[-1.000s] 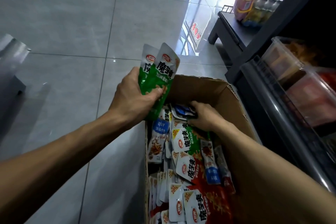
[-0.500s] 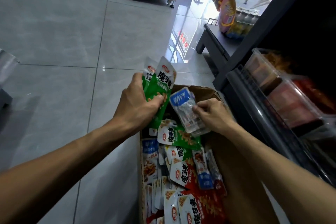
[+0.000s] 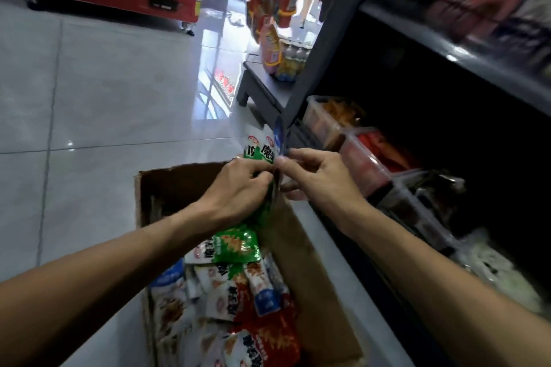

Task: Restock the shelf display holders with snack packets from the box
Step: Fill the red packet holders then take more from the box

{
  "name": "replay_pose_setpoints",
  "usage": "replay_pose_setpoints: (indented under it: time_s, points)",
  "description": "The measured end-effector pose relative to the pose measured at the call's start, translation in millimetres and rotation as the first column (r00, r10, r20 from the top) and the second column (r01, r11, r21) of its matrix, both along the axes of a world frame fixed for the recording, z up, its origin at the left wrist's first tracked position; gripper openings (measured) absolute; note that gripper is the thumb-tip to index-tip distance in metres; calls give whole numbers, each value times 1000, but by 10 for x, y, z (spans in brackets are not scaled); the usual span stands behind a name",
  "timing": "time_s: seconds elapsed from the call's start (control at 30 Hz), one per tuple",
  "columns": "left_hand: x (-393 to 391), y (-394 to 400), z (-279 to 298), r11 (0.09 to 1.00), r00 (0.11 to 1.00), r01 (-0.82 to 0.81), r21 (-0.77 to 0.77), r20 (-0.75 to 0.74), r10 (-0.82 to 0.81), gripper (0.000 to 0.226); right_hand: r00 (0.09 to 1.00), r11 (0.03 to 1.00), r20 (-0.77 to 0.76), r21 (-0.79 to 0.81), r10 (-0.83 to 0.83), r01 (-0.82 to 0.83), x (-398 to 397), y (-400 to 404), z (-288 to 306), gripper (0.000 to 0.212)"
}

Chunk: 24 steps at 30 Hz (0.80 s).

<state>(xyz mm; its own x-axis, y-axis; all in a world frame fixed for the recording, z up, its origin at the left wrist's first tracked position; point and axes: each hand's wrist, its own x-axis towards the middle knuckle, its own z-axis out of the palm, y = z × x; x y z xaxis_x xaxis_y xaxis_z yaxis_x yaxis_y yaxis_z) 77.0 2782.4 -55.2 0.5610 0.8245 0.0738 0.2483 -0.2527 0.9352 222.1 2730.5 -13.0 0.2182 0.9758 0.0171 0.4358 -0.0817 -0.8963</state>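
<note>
My left hand (image 3: 238, 188) grips a small bunch of green-and-white foil snack packets (image 3: 258, 149) upright above the far end of the open brown cardboard box (image 3: 313, 277). My right hand (image 3: 316, 179) pinches a blue-topped clear packet (image 3: 279, 135) pressed against the bunch's right side. More red, green and blue packets (image 3: 238, 286) lie heaped in the box. The clear plastic shelf holders (image 3: 366, 164) sit just right of my hands.

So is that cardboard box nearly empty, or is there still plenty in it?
Still well stocked. The box has its top open, and packets in green, red, blue and white lie piled across the inside.
</note>
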Motion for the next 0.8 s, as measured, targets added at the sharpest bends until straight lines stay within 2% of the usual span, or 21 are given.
replay_pose_setpoints:
  time_s: [0.1,0.13,0.23,0.3,0.37,0.47,0.57,0.7,0.8]
  points:
    - [161,-15,147,961,967,157,-228,233,-103,63,998,999,-16,1,-53,53,185,-120,164,21]
    - [215,-30,200,944,953,208,-255,271,-136,64,998,998,-9,10,-68,68,258,-160,203,26]
    - [411,-80,311,950,954,264,-167,189,-232,33,990,990,13,3,-138,138,445,-293,347,31]
    - [566,-81,383,941,958,270,-204,151,-243,18,980,982,63,21,-189,188,584,-363,471,41]
    - [654,-67,449,915,952,297,-273,152,-264,15,964,976,154,64,-217,210,723,-393,589,59]
    - [829,-73,599,894,929,370,-251,124,-350,23,962,987,222,36,-161,157,977,-474,867,75]
    - [1005,-124,746,875,902,431,-219,99,-420,26,952,986,267,-31,-151,165,1226,-589,1099,69]
    - [1229,-217,950,826,837,546,-140,119,-534,42,978,983,164,-110,-128,147,1497,-802,1359,37]
    - [1446,-316,1116,840,836,539,-72,170,-522,24,981,980,97,-89,-167,176,1681,-930,1521,27]
